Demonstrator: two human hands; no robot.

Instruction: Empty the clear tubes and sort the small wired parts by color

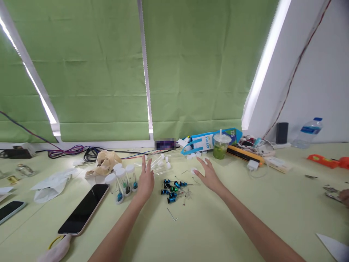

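Observation:
My left hand [146,181] is over the table with its fingers stretched and apart, holding nothing. It is nearest to several clear tubes with white caps [130,169], which stand upright with small blue and dark pieces inside. My right hand [210,177] is open too, thumb and fingers spread. Close by its thumb tip lies a loose white cap [193,171]; whether they touch I cannot tell. Between my hands sits a pile of small blue, black and green metal parts [173,191] with thin wires. A small L-shaped hex key [172,214] lies in front of them.
Clear empty tubes [160,162] lie behind the pile. Further back are a blue-white bag [201,143], a green drink cup [220,147] and a yellow-black tool [245,155]. A phone [84,210] lies left. Another person's hand [344,196] shows at the right edge.

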